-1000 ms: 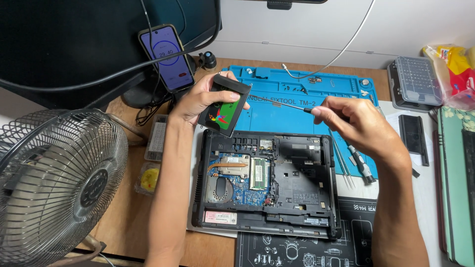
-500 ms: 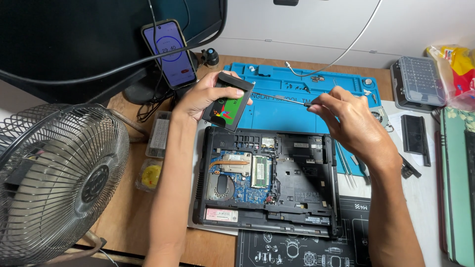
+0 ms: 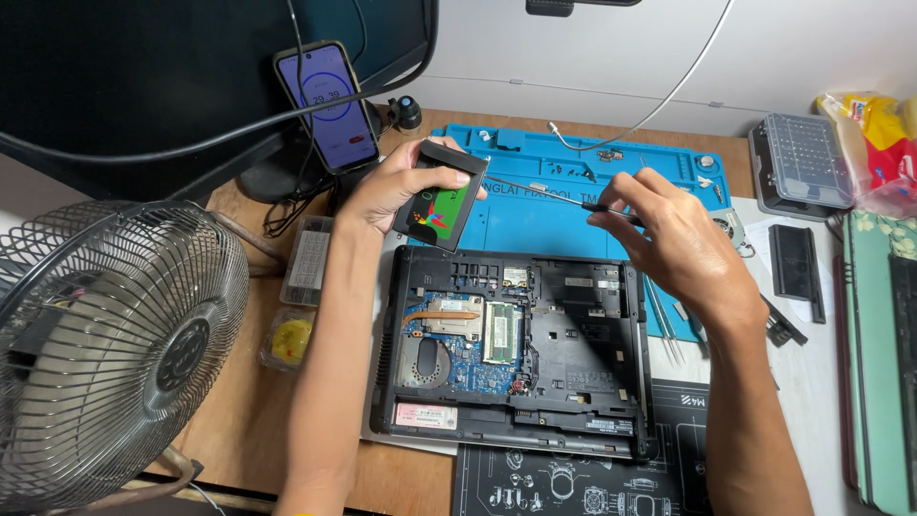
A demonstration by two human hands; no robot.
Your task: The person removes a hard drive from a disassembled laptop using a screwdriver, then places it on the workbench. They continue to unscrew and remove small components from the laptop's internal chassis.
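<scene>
My left hand [image 3: 387, 191] holds a flat black drive [image 3: 441, 199] with a red and green label, tilted up above the back edge of an opened laptop [image 3: 573, 354]. My right hand [image 3: 669, 239] grips a thin screwdriver [image 3: 549, 192] whose metal shaft points left, its tip touching the drive's upper right edge. The laptop lies bottom side up with its cover off, showing the green board, a copper heat pipe, a round fan recess and a memory stick [image 3: 501, 332]. It rests partly on a blue work mat [image 3: 573, 153].
A wire-caged desk fan [image 3: 105, 354] stands at the left. A phone [image 3: 327, 105] on a stand and a dark monitor are behind. A clear bit case [image 3: 800, 161], a black panel [image 3: 795, 260], tweezers [image 3: 664, 315], small screws, a black printed mat [image 3: 573, 483] and a green book [image 3: 874, 363] lie around.
My left hand has turned the drive slightly and kept it raised. My right hand has brought the screwdriver leftward until its tip reaches the drive's edge.
</scene>
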